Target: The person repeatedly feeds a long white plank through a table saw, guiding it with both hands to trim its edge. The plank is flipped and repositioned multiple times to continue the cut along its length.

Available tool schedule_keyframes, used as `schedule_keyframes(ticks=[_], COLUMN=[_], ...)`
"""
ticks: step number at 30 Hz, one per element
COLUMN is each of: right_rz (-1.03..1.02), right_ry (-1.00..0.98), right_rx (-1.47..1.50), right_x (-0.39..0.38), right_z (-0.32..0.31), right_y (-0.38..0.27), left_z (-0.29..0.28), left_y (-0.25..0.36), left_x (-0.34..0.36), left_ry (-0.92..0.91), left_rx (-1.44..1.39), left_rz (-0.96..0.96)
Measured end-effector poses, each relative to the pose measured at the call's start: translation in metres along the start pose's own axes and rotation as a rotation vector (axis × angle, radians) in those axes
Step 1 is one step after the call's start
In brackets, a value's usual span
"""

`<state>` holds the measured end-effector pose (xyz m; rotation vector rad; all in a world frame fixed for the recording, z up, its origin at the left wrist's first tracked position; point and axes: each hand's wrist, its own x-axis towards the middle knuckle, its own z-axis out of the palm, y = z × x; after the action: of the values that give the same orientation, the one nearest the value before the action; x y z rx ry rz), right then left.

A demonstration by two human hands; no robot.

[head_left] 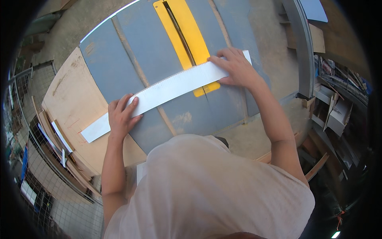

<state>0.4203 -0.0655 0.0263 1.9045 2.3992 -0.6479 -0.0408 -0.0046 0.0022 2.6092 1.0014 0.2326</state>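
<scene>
A long white strip (170, 91) lies slanted across a grey tabletop (139, 44), over a yellow plate (193, 30) with a long dark slot down its middle. Near the strip's left end, my left hand (122, 116) grips it, fingers curled over the upper edge. My right hand (234, 67) holds it near the right end, fingers bent over the top edge and thumb at the lower one. Pale brown board (71, 91) forms the left part of the top, under the strip's left end.
Stacked board offcuts (55, 139) stand beside a wire mesh fence (28, 103) at the left. At right are an upright metal post (302, 47), open boxes (336, 115) and shelves of long pieces (338, 79). Concrete floor (270, 111) shows around the table.
</scene>
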Motion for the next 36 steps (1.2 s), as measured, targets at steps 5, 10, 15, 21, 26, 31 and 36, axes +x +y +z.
schedule_keyframes(ticks=[5, 10, 15, 21, 26, 31, 36], right_rz=[0.080, 0.126, 0.129, 0.069, 0.088, 0.112, 0.116], right_ry=[-0.055, -0.029, 0.008, 0.040, 0.049, 0.046, 0.042], right_rx=[-0.045, -0.051, -0.079, -0.072, -0.039, -0.038, -0.044], right_x=[0.005, 0.005, 0.002, 0.006, 0.008, 0.011, 0.012], right_z=[0.000, 0.005, 0.003, 0.009, 0.007, 0.007, 0.003], right_y=[-0.006, -0.006, -0.009, 0.000, -0.002, -0.002, -0.003], left_z=[0.001, 0.002, 0.003, 0.005, 0.005, 0.002, 0.003], left_y=[0.004, 0.004, 0.002, -0.002, -0.005, -0.006, -0.009], left_x=[0.000, 0.000, 0.004, 0.003, 0.006, 0.009, 0.011], left_ry=[0.006, 0.005, 0.013, 0.033, 0.039, 0.011, 0.027], left_rx=[0.018, 0.016, 0.033, -0.009, 0.002, -0.012, -0.023], left_rz=[-0.048, -0.062, -0.069, -0.078, -0.067, -0.098, -0.098])
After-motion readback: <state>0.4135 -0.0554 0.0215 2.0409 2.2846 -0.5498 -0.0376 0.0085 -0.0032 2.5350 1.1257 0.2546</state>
